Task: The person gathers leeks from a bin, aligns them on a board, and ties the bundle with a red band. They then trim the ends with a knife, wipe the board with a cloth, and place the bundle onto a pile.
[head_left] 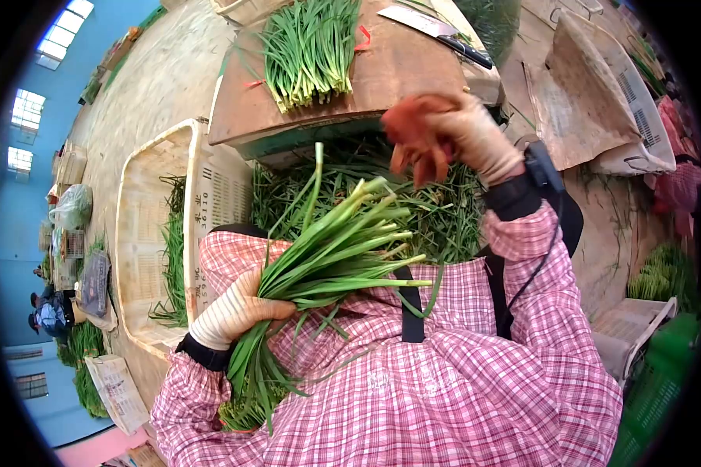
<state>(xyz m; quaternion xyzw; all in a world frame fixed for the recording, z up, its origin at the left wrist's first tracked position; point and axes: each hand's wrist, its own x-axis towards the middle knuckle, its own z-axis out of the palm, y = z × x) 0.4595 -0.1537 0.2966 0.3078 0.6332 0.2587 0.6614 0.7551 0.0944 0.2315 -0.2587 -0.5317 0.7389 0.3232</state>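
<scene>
My left hand (245, 309), in a pale glove, is closed around a loose bunch of garlic chives (331, 249) in front of my chest. The pale cut ends fan out to the right, and leaves droop below the hand. Raised over a heap of loose green leaves (459, 210) is my right hand (436, 136), in a glove with orange-red fingers. It is blurred by motion, its fingers bent downward and apart, with nothing visible in them. A neat bundle of chives (311, 58) rests on the brown tabletop (401, 70) ahead, near a red tie (363, 37).
A knife (436, 33) with a black handle lies at the table's right end. Left of me stands a cream plastic crate (125, 257) holding some leaves. More crates (623, 101) and a green basket (658, 397) are to my right. A person (48, 311) is far left.
</scene>
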